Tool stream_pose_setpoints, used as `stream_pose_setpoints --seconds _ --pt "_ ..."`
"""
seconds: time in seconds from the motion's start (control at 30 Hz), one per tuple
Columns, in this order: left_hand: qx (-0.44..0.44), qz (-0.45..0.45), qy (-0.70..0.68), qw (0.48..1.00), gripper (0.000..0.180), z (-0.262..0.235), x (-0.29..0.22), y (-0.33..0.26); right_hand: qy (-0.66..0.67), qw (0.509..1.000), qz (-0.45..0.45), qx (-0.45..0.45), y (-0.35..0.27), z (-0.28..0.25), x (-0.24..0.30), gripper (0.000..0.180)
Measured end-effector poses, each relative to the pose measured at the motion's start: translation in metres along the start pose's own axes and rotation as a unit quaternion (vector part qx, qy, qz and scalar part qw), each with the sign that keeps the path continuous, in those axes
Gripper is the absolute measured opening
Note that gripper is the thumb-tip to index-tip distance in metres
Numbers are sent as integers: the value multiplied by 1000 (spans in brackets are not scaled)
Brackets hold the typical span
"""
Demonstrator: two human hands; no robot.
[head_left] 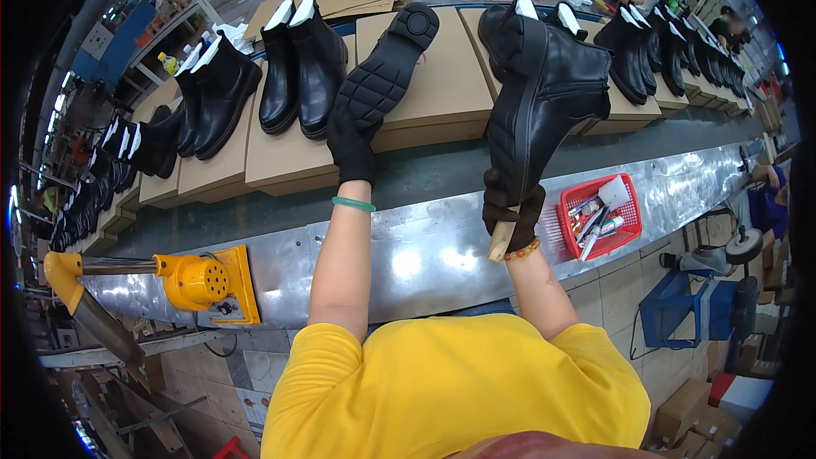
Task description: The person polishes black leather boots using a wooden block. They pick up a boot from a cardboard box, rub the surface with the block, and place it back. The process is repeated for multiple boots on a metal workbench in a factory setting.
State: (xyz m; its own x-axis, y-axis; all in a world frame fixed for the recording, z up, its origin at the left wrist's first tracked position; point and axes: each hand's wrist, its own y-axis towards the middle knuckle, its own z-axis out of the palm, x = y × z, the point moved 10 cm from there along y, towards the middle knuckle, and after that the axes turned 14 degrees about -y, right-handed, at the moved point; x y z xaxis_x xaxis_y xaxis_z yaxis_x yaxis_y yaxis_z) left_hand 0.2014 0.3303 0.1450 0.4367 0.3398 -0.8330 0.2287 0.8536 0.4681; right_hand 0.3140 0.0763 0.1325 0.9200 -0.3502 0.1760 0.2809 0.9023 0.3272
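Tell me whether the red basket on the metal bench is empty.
No. The red basket holds several small items, including tubes and a white piece, beside the right hand gripping a black boot.

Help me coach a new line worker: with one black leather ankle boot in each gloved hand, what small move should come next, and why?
Probably lower the left hand's black leather ankle boot, held sole-up, onto the flat brown cardboard box beneath it. The neighbouring boxes carry upright pairs, this one shows bare, and the right hand also grips a wooden-handled tool alongside its boot.

Both gloved hands (353, 140) (510, 208) raised, fingers prob. clenched.
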Motion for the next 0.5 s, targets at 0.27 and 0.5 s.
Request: stream_pose_setpoints --seconds 0.27,0.5 --pt "-64 -156 -297 940 45 -9 41 2 -15 997 16 -75 -19 -45 -9 50" --pt "-72 -158 -308 935 43 -9 43 -1 -214 967 -59 -126 16 -45 16 52"
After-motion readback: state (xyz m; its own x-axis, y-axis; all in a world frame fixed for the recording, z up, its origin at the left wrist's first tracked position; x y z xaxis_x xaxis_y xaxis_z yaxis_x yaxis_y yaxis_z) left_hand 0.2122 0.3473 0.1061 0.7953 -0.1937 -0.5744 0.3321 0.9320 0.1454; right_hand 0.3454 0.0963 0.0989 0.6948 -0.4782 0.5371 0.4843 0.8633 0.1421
